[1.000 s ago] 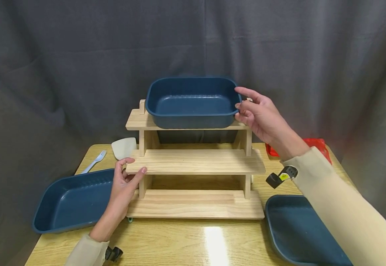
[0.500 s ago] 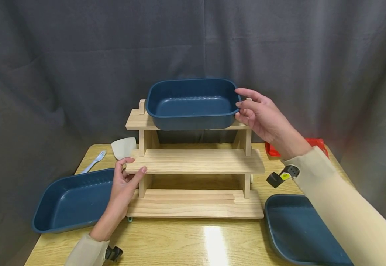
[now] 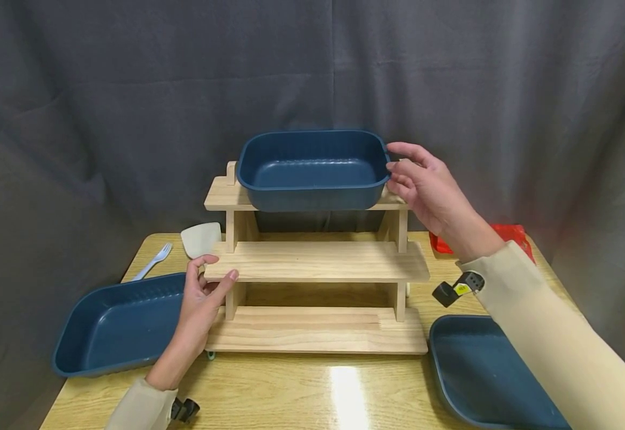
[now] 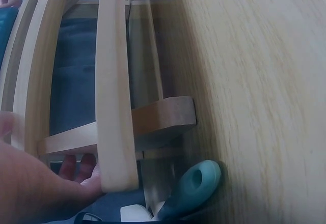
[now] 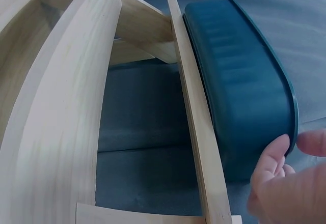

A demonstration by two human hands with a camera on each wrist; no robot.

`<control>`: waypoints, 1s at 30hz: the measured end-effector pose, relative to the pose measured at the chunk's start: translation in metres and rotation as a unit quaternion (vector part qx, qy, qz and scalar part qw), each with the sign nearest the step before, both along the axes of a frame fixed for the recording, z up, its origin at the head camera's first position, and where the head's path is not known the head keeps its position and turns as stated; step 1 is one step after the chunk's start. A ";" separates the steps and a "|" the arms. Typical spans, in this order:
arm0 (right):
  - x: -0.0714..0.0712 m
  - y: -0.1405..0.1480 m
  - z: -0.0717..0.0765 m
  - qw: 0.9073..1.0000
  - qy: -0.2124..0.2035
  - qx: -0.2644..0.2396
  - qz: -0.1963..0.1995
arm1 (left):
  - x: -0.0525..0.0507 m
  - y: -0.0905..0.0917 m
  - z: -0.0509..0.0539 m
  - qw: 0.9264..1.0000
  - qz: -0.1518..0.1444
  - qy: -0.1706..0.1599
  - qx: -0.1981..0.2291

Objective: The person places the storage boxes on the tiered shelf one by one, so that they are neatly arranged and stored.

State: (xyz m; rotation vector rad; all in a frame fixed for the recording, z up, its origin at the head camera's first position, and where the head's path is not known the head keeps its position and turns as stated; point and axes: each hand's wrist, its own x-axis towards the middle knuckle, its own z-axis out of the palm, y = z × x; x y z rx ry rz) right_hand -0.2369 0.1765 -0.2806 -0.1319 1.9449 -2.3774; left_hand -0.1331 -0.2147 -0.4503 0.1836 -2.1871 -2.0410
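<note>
My left hand [image 3: 196,304] grips the left end of the wooden three-tier shelf [image 3: 318,261] at its middle board, thumb at the front edge. In the left wrist view, its fingers [image 4: 81,169] curl behind the wood [image 4: 116,91]. A deep blue bin [image 3: 315,199] stands upright on the top board and shows no contents. My right hand [image 3: 436,194] is at the bin's right end, with loosely bent fingertips at the rim. The right wrist view has the same bin [image 5: 244,81] from the side, with one fingertip of the right hand [image 5: 290,183] against its outer wall.
Blue bins lie at the left [image 3: 124,328] and right [image 3: 498,370] of the shelf. Behind the left one are a pale blue fork [image 3: 153,261] and a white spatula-like piece [image 3: 201,239]; a red item [image 3: 514,233] is at the back right. A teal handle [image 4: 196,188] lies by the shelf's base.
The top bin's back rim has come down slightly, so the bin sits lower. My right fingertips have shifted a little to the right, from over the rim to its outer edge. My left hand has stayed put.
</note>
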 end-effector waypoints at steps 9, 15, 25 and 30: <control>0.004 0.007 0.001 1.000 0.002 -0.005 -0.007 | -0.001 0.002 0.000 1.000 0.005 0.002 -0.001; 0.012 0.016 0.002 1.000 -0.001 0.021 -0.018 | -0.002 0.002 0.001 1.000 0.003 0.000 -0.001; 0.026 0.037 0.000 1.000 -0.008 0.013 -0.018 | -0.004 -0.001 0.001 1.000 0.001 -0.008 -0.002; 0.033 0.048 -0.003 0.999 -0.011 0.029 -0.022 | -0.004 -0.002 0.002 1.000 0.000 -0.013 -0.005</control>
